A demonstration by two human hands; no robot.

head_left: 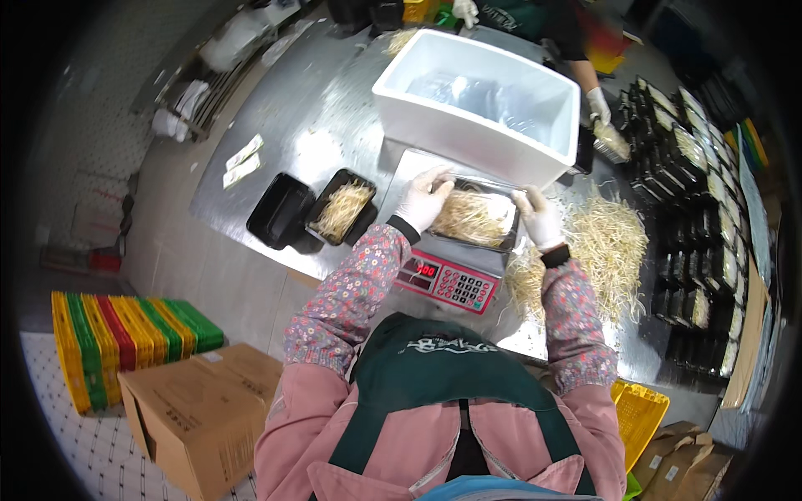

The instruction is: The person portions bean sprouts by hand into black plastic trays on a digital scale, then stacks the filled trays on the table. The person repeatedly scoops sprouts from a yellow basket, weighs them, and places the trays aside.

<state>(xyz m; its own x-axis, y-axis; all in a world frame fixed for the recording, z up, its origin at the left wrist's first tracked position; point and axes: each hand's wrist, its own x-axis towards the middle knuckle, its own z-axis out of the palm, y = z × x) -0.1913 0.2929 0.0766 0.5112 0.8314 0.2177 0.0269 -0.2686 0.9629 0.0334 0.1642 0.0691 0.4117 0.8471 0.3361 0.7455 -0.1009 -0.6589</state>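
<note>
A black plastic tray of bean sprouts [471, 219] rests on the platform of a red electronic scale [446, 278]. Over it lies a clear plastic lid [479, 183], its far edge catching the light. My white-gloved left hand [425, 200] pinches the lid at the far left corner, and my gloved right hand [540, 216] has its fingers on the right corner. Whether the lid is fully seated cannot be made out. A second sprout-filled tray [341, 210] and an empty black tray [280, 211] sit left of the scale. Loose bean sprouts [604, 250] are heaped beside my right forearm.
Beyond the scale stands a white foam box [470, 134] containing clear plastic. Stacks of packed trays [695, 232] line the right side. Across the steel table [276, 141], a co-worker's gloved hand [599, 105] holds a sprout pack. Label strips [243, 161] lie left; a cardboard box [203, 407] stands below.
</note>
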